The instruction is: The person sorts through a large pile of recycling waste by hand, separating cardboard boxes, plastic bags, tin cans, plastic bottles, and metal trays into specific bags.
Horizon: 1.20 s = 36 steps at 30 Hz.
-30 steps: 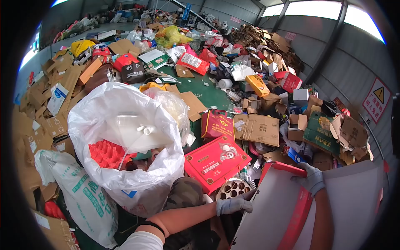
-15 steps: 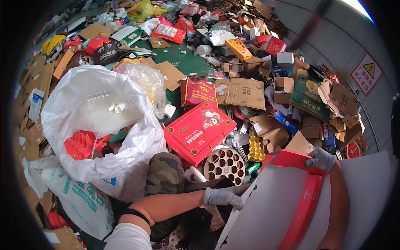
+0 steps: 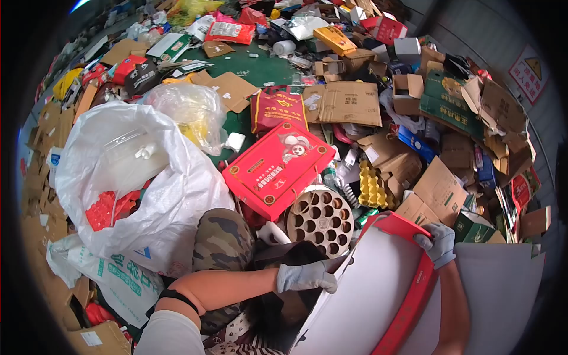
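Note:
My left hand (image 3: 306,278), in a grey glove, is closed beside the left edge of a large opened cardboard box (image 3: 349,302), white inside with red sides. A narrow greyish piece shows between that hand and the box edge; I cannot make out what it is. My right hand (image 3: 436,244), also gloved, grips the box's red side at its far corner. Beyond my knee lies a red gift box (image 3: 278,171) with a panda picture. Close to it is a round, pale tray with holes (image 3: 320,222).
A white woven sack (image 3: 177,201) holding plastic and red pieces stands at left. A yellow egg-tray-like piece (image 3: 374,186), flattened brown cardboard (image 3: 349,103) and a maroon bag (image 3: 277,109) lie ahead. Mixed waste spreads to the wall with a warning sign (image 3: 528,71).
The view has shifted a little. My right hand and the red side it grips sit lower and further left, and more cardboard shows behind them. My left hand stays by the box edge.

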Motion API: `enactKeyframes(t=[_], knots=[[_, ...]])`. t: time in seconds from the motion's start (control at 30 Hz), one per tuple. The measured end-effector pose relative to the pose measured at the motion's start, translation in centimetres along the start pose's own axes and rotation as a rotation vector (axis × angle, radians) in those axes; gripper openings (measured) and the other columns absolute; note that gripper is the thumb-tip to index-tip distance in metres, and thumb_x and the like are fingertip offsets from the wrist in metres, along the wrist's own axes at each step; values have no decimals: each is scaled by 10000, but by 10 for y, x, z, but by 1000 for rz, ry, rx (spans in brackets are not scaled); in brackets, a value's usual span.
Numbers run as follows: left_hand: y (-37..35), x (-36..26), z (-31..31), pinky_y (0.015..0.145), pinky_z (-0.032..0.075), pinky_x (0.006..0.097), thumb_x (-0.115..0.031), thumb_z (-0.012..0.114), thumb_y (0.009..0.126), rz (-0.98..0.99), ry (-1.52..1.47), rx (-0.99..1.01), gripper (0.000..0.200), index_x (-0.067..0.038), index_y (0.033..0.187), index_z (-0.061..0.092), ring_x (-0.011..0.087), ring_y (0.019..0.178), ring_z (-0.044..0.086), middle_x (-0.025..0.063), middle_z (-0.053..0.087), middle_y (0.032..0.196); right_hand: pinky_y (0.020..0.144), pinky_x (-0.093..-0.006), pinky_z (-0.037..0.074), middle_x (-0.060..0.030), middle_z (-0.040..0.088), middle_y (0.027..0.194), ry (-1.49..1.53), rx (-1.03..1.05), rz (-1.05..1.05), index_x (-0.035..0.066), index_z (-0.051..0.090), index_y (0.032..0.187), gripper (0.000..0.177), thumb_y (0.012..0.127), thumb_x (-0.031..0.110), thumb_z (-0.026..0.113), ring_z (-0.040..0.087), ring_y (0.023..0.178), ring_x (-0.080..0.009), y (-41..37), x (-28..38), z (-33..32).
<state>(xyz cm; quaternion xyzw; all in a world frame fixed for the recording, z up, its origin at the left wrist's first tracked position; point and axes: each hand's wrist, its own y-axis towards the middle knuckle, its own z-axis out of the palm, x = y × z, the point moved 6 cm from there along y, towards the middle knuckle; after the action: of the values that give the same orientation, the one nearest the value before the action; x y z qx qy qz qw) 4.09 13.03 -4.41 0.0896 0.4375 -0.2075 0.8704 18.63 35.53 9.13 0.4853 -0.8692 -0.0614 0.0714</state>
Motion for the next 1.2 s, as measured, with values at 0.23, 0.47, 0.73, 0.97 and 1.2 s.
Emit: enactKeyframes(t=[0.23, 0.47, 0.73, 0.97, 1.2], knots=[[25, 16, 17, 950, 299, 293, -146, 672, 703, -184, -17, -25, 915, -50, 1423, 117, 120, 1135, 335, 53, 347, 1293, 519, -277, 393, -48, 493, 566, 520, 50, 335, 22, 591, 705, 521, 796, 535, 576, 485, 545, -125, -47, -60, 20], [46, 8, 39, 691, 422, 234, -120, 626, 687, -225, 11, -19, 968, -32, 1432, 14, 78, 779, 433, 57, 341, 1254, 496, -249, 323, 67, 416, 590, 846, 220, 326, 45, 522, 624, 574, 815, 586, 541, 363, 574, -63, -46, -116, 68], [41, -7, 46, 672, 412, 237, -43, 611, 667, -130, 32, -28, 878, -54, 1407, 139, 83, 803, 448, 46, 381, 1194, 510, -270, 309, 65, 378, 604, 856, 297, 250, 69, 483, 621, 595, 843, 621, 452, 327, 586, -83, -24, -121, 105], [25, -10, 53, 730, 390, 241, -17, 596, 710, -56, 32, 32, 783, -74, 1381, 197, 93, 833, 455, 36, 475, 1032, 783, -282, 390, 14, 548, 876, 697, 268, 231, 79, 576, 895, 553, 845, 613, 441, 480, 873, -118, -6, -110, 103], [8, -4, 53, 745, 438, 258, -53, 637, 736, -26, -12, 127, 807, -112, 1402, 184, 79, 933, 495, 27, 492, 1138, 789, -287, 396, 21, 555, 869, 584, 196, 101, 86, 589, 899, 527, 844, 595, 463, 489, 867, -119, 34, -57, 93]])
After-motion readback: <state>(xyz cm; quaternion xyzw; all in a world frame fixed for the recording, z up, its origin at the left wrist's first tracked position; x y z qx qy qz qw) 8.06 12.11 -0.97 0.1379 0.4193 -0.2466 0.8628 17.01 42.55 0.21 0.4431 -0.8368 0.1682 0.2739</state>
